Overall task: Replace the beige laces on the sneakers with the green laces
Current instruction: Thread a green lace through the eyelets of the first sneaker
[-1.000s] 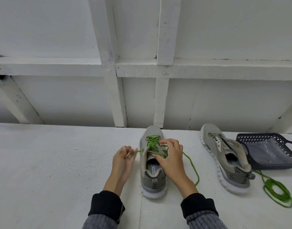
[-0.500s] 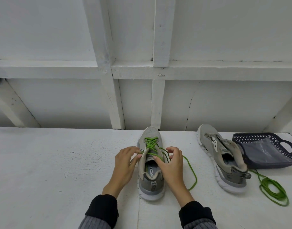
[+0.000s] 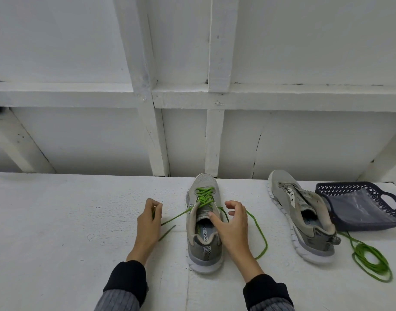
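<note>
A grey sneaker [image 3: 203, 245] stands toe-away in the middle of the white table, with a green lace [image 3: 204, 196] crossed through its upper eyelets. My left hand [image 3: 148, 223] is to the sneaker's left and pinches the lace's left end, which runs taut to the eyelets. My right hand [image 3: 231, 223] hovers over the sneaker's collar with fingers spread; the thumb touches the tongue. The lace's right end [image 3: 261, 234] loops loose on the table. A second grey sneaker [image 3: 302, 218] with no lace lies to the right. A coiled green lace [image 3: 371, 261] lies beside it.
A dark blue perforated basket [image 3: 358, 207] with a clear bag inside sits at the far right, touching the second sneaker. A white framed wall [image 3: 192, 97] rises right behind the table's back edge.
My left hand has pulled the lace's left end outward to the left, away from the sneaker. My right hand has let go of the eyelet area and opened over the collar.
</note>
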Available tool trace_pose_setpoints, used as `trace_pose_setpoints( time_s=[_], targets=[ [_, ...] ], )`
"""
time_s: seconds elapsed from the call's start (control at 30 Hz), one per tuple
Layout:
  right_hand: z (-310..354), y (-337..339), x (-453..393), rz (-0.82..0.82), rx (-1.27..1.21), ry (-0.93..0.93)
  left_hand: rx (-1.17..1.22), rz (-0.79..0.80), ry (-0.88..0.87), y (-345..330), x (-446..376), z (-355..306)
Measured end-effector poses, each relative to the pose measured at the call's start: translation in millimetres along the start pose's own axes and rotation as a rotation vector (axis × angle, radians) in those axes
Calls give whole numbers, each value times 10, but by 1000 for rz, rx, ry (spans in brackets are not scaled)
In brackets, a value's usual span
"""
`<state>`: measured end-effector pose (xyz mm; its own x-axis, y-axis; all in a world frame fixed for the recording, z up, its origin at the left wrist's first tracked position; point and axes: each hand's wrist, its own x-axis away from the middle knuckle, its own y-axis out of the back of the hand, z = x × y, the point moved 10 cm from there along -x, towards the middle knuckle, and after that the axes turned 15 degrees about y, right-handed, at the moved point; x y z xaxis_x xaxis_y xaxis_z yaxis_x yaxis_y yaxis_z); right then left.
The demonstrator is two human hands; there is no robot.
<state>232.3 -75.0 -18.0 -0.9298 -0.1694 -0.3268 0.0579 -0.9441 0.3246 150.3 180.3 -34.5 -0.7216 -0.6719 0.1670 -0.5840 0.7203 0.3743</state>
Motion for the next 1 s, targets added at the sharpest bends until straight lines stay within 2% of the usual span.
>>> trace_pose_setpoints(
  time_s=[0.17,0.27,0.43,0.6,0.73,0.8,0.9,1.0],
  targets=[
    [24,-82,-15,86,-76,57,-75,188,-179,-298,130,-286],
    [17,-45,-10,37,-170,56,-105,251,-249,-480,252,-443],
    [-12,-20,-74,38,-112,54,-69,209,-204,-526,209,-404],
    [-7,104,-146,-9,25,118,-201,52,-273,-374,191,-445],
    [14,127,-121,-21,29,124,-100,59,-268,-326,224,-450],
    [91,162,-117,-21,43,159,-111,24,-368,-276,328,-587],
    [249,189,-130,-19,82,245,-306,-13,-540,-336,471,-806],
    [337,75,-125,58,58,270,-472,23,-590,-479,502,-899]
  ],
)
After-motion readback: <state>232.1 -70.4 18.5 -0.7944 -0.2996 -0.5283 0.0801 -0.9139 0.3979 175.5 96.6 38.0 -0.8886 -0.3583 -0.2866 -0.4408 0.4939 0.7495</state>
